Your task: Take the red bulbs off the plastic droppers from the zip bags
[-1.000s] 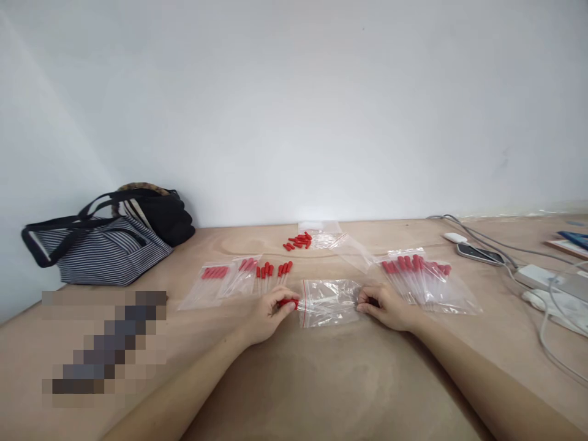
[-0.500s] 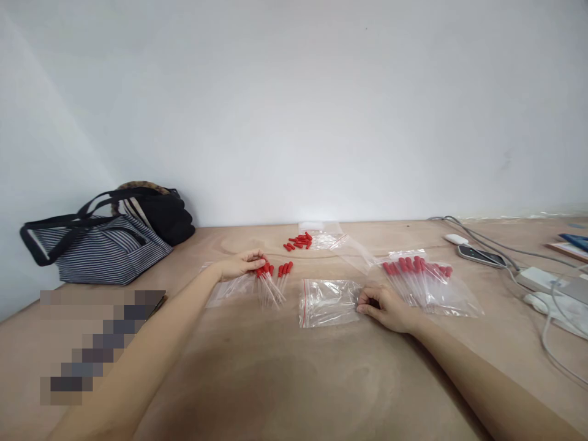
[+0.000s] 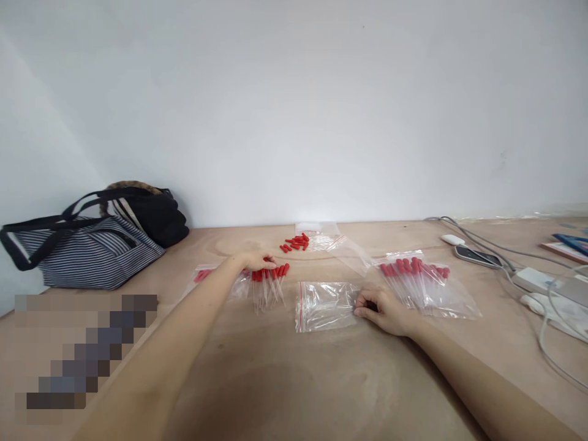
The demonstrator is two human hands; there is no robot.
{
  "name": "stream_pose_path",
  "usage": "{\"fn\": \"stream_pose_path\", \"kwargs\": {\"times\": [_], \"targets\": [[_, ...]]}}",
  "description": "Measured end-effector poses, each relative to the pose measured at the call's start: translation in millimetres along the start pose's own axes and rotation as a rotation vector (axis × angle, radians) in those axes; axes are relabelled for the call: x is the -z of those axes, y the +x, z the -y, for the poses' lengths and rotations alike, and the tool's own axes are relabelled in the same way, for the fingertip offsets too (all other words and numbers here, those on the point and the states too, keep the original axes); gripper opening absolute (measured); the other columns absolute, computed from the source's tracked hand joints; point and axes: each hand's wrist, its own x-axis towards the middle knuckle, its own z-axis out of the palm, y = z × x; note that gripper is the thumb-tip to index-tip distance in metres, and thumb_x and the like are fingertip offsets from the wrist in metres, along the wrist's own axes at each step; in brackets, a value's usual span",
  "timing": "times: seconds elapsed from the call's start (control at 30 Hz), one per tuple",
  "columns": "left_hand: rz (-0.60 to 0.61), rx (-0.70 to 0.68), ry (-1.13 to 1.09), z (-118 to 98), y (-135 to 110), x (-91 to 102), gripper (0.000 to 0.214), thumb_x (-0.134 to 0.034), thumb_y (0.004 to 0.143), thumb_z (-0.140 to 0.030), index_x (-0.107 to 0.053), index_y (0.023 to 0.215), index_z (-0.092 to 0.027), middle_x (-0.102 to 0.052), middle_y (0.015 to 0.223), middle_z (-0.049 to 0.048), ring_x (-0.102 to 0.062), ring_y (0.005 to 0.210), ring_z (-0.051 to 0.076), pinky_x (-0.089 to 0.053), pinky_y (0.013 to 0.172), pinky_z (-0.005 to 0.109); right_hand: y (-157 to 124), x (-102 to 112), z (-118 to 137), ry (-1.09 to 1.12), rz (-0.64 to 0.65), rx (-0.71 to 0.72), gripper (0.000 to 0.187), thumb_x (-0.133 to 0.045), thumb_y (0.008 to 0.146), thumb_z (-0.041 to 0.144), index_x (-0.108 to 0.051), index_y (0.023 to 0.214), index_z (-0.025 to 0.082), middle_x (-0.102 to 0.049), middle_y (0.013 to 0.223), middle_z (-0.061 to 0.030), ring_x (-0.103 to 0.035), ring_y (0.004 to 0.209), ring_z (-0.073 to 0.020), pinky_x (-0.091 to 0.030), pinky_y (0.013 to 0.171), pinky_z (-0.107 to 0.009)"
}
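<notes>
Head view: wooden table spans the foreground. Striped bag stands at far left. Packed bag lies at right, red ends visible inside. Flat clear bag lies at centre, its right end pinched by the right hand. Left hand is over red-topped droppers; its grip cannot be determined. Loose red bulbs lie behind.

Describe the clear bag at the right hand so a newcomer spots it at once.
On the wooden table, find the right hand, right of the picture's centre. Its fingers touch the right end of a clear plastic bag lying flat. Unlike the bagged red-topped tubes beyond that hand, it shows no red tops, only a thin red line along its left edge.
</notes>
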Motion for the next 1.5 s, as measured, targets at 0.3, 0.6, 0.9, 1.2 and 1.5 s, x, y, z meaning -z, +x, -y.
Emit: {"fn": "stream_pose_path", "kwargs": {"times": [0.3, 0.6, 0.9, 1.2, 1.5], "targets": [[-0.331, -0.084, 0.155, -8.7, -15.8, -18.3, 0.039, -0.051, 0.077, -0.043, -0.056, 0.106, -0.018, -0.056, 0.106, 0.0069, -0.055, 0.089, 0.02, -0.042, 0.082, 0.03, -0.2, 0.5, 1.4, 0.014, 0.002, 0.004, 0.018, -0.053, 0.08, 0.032, -0.054, 0.067, 0.019, -0.057, 0.068, -0.0015, -0.049, 0.063, -0.0132, -0.04, 0.059, -0.026], [-0.549, -0.22, 0.319, -19.1, -84.3, -86.7, 0.045, -0.037, 0.087, -0.038, -0.04, 0.13, -0.023, -0.036, 0.137, 0.0091, -0.027, 0.128, 0.027, -0.019, 0.105, 0.048, -0.7, -1.0, 1.7, 0.018, -0.013, -0.007, 0.019, -0.053, 0.079, 0.033, -0.053, 0.066, 0.019, -0.058, 0.068, -0.0011, -0.051, 0.065, -0.0142, -0.04, 0.061, -0.027], [-0.246, -0.298, 0.322, -20.8, -99.2, -91.6, 0.043, -0.028, 0.092, -0.04, -0.033, 0.133, -0.03, -0.021, 0.146, 0.0053, -0.014, 0.134, 0.026, -0.009, 0.106, 0.055, -1.1, -0.2, 3.2, -0.004, -0.005, -0.002, 0.019, -0.051, 0.08, 0.032, -0.052, 0.066, 0.019, -0.058, 0.069, -0.0016, -0.051, 0.067, -0.0144, -0.041, 0.063, -0.028], [-0.321, -0.396, 0.264, -5.6, -110.5, -94.2, 0.04, -0.034, 0.091, -0.036, -0.04, 0.129, -0.029, -0.038, 0.139, 0.005, -0.025, 0.131, 0.023, -0.01, 0.107, 0.052, -0.8, -3.9, 1.2, 0.03, -0.074, -0.032, 0.03, -0.051, 0.079, 0.043, -0.05, 0.061, 0.019, -0.056, 0.061, -0.0003, -0.049, 0.058, -0.0131, -0.039, 0.055, -0.026], [-0.275, -0.271, 0.357, -14.8, -96.6, -94.1, 0.048, -0.027, 0.091, -0.041, -0.026, 0.137, -0.024, -0.021, 0.146, 0.0084, -0.014, 0.134, 0.025, -0.006, 0.106, 0.055, 13.7, -5.2, 1.2, -0.245, -0.326, -0.049, 0.043, -0.05, 0.078, 0.05, -0.056, 0.11, 0.022, -0.057, 0.106, -0.0093, -0.049, 0.099, -0.0253, -0.037, 0.084, -0.04]]}}
